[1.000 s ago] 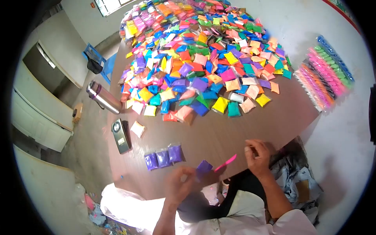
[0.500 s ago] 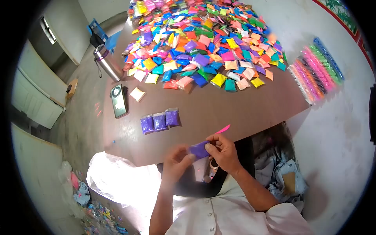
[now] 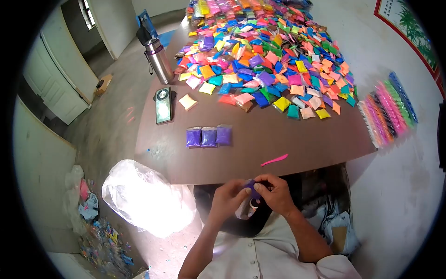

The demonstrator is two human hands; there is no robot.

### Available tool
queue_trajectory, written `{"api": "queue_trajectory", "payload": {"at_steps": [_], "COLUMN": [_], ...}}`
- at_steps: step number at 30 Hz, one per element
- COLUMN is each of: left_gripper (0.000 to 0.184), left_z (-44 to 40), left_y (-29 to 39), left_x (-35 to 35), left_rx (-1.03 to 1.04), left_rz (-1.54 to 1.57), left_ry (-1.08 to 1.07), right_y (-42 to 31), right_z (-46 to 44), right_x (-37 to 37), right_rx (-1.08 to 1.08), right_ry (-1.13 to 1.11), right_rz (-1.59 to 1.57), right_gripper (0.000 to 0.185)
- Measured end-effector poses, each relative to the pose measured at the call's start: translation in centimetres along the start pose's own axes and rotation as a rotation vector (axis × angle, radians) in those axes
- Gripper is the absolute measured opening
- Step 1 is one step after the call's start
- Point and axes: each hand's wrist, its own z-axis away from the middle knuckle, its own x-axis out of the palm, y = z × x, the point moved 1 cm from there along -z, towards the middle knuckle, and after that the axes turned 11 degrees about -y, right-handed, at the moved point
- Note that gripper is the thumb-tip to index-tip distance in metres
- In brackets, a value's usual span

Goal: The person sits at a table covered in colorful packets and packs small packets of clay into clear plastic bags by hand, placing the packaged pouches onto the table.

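Observation:
Just off the table's near edge, my left hand (image 3: 228, 199) and my right hand (image 3: 278, 194) pinch a small purple packet (image 3: 252, 185) between them. Both thumbs press on it, and the fingers cover much of it. Three similar purple packets (image 3: 209, 137) lie side by side on the table. A pink plastic knife (image 3: 275, 160) rests near the edge, just beyond my right hand.
A heap of colourful packets (image 3: 274, 65) covers the table's far part. On its left stand a steel flask (image 3: 160, 63), a phone (image 3: 163, 106) and a lone pale packet (image 3: 187, 102). Bundled coloured packs (image 3: 388, 109) sit at right; a clear plastic bag (image 3: 144, 197) hangs lower left.
My hands have come closer together, and the purple packet has turned from lying sideways to more upright between them. The pink knife, partly hidden before, now shows whole. The view has shifted.

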Motion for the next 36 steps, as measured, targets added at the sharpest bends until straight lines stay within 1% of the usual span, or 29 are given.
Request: {"api": "queue_trajectory", "payload": {"at_steps": [1,3,4,6,8,10,12,13,14,15,16,17,18,21,22,24,25,26,28,29,31,35,36], "left_gripper": [0.021,0.022,0.024,0.023,0.022,0.022,0.022,0.022,0.022,0.022,0.023,0.024,0.024,0.027,0.027,0.026,0.027,0.027,0.025,0.025,0.025,0.025,0.025], "left_z": [0.1,0.0,-0.1,-0.4,-0.9,-1.4,-2.0,-2.5,-3.1,-3.5,-4.0,-4.6,-5.1,-5.9,-6.1,-6.0,-6.0,-6.2,-6.6,-6.7,-6.6,-6.8,-6.8], "left_y": [0.2,-0.2,-0.2,0.4,0.7,0.6,0.8,1.0,1.3,1.5,1.7,2.0,1.8,0.9,1.1,1.7,1.5,1.0,0.7,0.7,2.1,-0.8,-0.9], "left_x": [0.2,0.8,0.8,0.7,0.4,-0.2,-0.5,-0.6,-0.5,-0.4,-0.2,0.1,0.1,-1.0,-1.3,-1.7,-1.8,-2.1,-2.3,-2.2,-1.7,-2.3,-2.3], "left_rx": [-0.065,-0.054,-0.044,-0.025,-0.006,0.004,0.039,0.072,0.088,-0.013,-0.116,-0.006,0.008,-0.092,-0.087,-0.098,-0.068,-0.067,0.011,0.011,-0.019,0.015,0.009], "left_rz": [0.14,0.185,0.227,0.203,0.181,-0.055,-0.098,-0.141,-0.139,-0.046,0.044,0.085,0.088,0.051,0.046,0.158,0.153,0.15,-0.023,-0.024,-0.004,-0.014,0.026], "left_ry": [0.022,0.031,0.036,0.045,0.045,-0.035,-0.072,-0.105,-0.132,-0.126,-0.124,-0.133,-0.163,-0.137,-0.152,-0.105,-0.086,-0.099,-0.101,-0.112,-0.146,-0.147,-0.137], "right_y": [0.3,0.8,0.7,0.5,0.4,0.2,0.2,0.7,1.5,2.0,2.2,2.2,2.1,1.8,2.1,2.7,2.7,2.7,2.8,3.1,3.6,2.9,2.0], "right_z": [0.0,-0.3,-0.4,-0.6,-1.0,-1.5,-1.9,-2.3,-2.9,-3.4,-3.8,-4.3,-4.8,-5.9,-6.2,-6.8,-6.7,-6.7,-6.7,-6.7,-6.8,-6.7,-6.5], "right_x": [0.2,0.6,0.7,0.8,0.5,-0.2,-1.1,-1.3,-1.4,-1.6,-1.7,-1.6,-1.5,-0.7,-0.4,0.1,0.4,0.2,0.0,0.0,0.1,-0.1,-0.3], "right_rx": [-0.001,0.021,0.015,0.042,0.009,-0.023,0.066,0.06,-0.02,-0.095,-0.097,-0.118,-0.142,-0.089,-0.092,-0.066,-0.061,-0.06,-0.006,-0.003,-0.114,-0.071,-0.018], "right_ry": [-0.003,0.03,0.028,0.046,0.027,0.015,-0.08,-0.059,-0.015,0.034,0.072,0.093,0.107,0.135,0.151,0.051,0.071,0.084,0.008,0.019,0.091,0.124,0.107], "right_rz": [0.001,-0.201,-0.2,-0.25,-0.232,-0.21,-0.148,-0.143,-0.055,0.039,0.056,0.006,-0.045,-0.027,-0.027,0.062,0.159,0.158,0.079,0.078,0.041,-0.03,-0.014], "right_gripper": [0.019,0.019,0.019,0.019,0.018,0.018,0.018,0.018,0.019,0.02,0.02,0.023,0.025,0.028,0.028,0.03,0.026,0.026,0.028,0.028,0.028,0.029,0.031]}}
